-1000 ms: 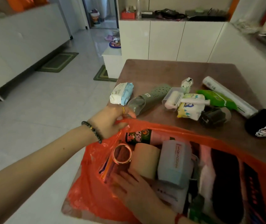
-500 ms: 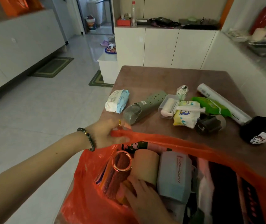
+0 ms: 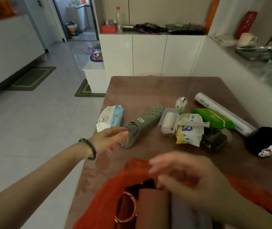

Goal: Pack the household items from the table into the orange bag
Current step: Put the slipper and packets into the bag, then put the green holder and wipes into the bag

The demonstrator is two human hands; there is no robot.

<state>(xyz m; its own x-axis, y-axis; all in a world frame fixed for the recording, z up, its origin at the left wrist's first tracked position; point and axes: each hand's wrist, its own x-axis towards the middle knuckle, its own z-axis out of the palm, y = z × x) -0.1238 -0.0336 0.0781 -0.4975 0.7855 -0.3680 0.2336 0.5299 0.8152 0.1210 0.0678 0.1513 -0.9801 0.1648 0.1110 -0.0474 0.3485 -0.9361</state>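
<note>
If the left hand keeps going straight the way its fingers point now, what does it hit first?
Most likely the clear cap end of the grey-green perforated case. The left hand has its fingertips right at it, possibly touching already; blur hides any gap.

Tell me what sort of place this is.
Probably a home's living or dining area: a brown table strewn with household items, white cabinets with clutter on top, a tiled floor with green mats, and a doorway toward what may be a bathroom.
</note>
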